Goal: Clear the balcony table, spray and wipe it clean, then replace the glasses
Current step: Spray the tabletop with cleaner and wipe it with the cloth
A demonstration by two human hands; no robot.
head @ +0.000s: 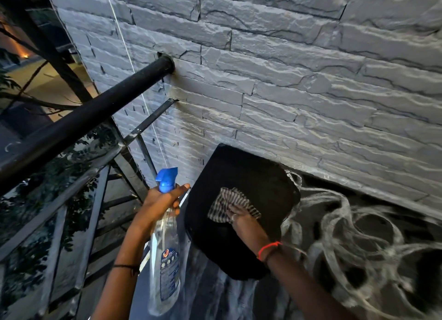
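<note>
Table: one small black table (251, 176), its far edge against the grey stone wall (287, 68).
Cloth: one striped cloth (224, 197), crumpled, lying on the table top near its middle.
Right hand: the right hand (240, 218) lies flat on the near part of the cloth, fingers stretched and pressing it onto the table; nothing is gripped.
Left hand: the left hand (160, 200) is just left of the table, fingers curled round the neck of the spray bottle, forefinger stretched out towards the table.
Spray bottle: one clear spray bottle (165, 248) with a blue head, held upright beside the table's left edge.
Wrist bands: two, a red thread (269, 248) on the right wrist and a black band (126, 267) on the left.
Railing: one black railing (83, 119), left of the table.
Floor: white swirled markings (358, 236), right of the table.
</note>
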